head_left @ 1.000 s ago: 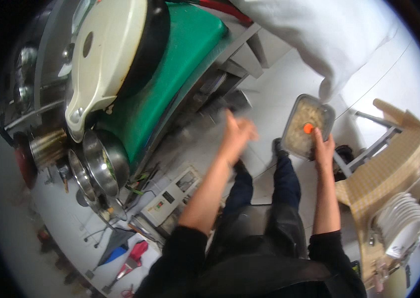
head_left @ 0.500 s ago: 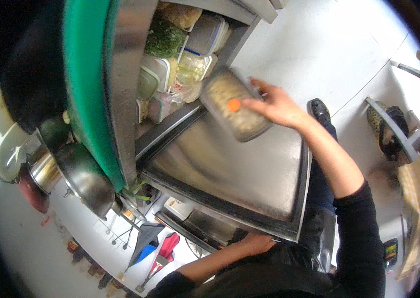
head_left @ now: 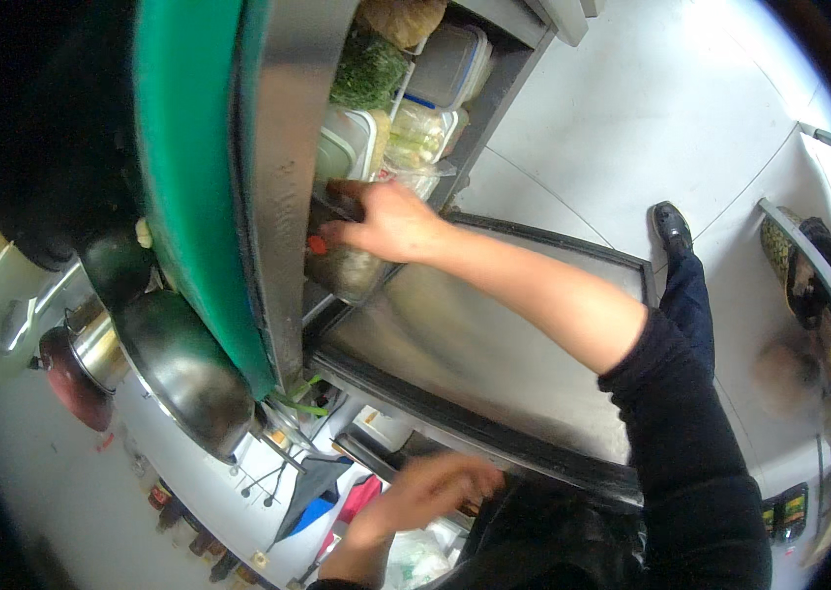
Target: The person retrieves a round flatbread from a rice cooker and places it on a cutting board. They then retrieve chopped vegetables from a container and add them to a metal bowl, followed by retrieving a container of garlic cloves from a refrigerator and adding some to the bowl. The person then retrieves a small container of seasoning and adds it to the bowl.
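right hand [head_left: 388,224] is pinching the plastic food container [head_left: 352,273] with the orange dot, right at the left edge of the open fridge door [head_left: 494,339]. left hand [head_left: 440,484] is a blur just below that door, can't tell if it's spread or curled. leafy greens [head_left: 368,74] and a lidded tub [head_left: 349,143] sit up-left of the door, green cutting board [head_left: 189,197] further left.
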`<state>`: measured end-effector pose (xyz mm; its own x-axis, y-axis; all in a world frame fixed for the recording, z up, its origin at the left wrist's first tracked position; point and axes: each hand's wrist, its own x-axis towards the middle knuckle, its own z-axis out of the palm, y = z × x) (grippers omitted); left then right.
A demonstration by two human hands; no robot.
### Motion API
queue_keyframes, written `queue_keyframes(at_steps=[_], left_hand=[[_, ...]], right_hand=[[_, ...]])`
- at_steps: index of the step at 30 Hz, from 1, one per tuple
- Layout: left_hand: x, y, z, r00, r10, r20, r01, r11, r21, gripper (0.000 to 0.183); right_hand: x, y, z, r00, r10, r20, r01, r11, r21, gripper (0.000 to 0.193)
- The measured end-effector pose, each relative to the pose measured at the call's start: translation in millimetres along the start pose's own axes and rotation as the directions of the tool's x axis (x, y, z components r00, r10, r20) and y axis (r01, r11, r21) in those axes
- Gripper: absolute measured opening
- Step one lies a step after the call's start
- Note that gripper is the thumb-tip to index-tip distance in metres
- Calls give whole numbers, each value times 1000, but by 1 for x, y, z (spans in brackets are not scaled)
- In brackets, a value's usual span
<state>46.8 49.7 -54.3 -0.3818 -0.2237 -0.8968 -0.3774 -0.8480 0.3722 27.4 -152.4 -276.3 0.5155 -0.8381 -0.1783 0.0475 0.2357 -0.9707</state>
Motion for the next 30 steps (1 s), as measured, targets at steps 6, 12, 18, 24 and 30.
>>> queue_keyframes(at_steps=[6, 12, 18, 24, 30], left_hand=[[75, -1, -90, 537, 582, -610, 348, 506, 789, 68], [112, -8, -195, 505, 415, -757, 584, 481, 653, 77], [135, 10, -218, 384, 397, -834, 572, 606, 552, 84], [137, 21, -222, 362, 367, -857, 518, 686, 512, 89], [143, 15, -213, 299, 417, -858, 532, 674, 513, 77]], right_hand=[[83, 27, 103, 990, -134, -32, 128, 981, -143, 38], [79, 29, 123, 937, -331, -112, 320, 942, -104, 20], [41, 2, 51, 820, 39, -572, -79, 996, -45, 32], [72, 14, 29, 852, 3, -524, 15, 999, 31, 42], [27, 9, -17, 930, 14, -367, 34, 992, 125, 39]])
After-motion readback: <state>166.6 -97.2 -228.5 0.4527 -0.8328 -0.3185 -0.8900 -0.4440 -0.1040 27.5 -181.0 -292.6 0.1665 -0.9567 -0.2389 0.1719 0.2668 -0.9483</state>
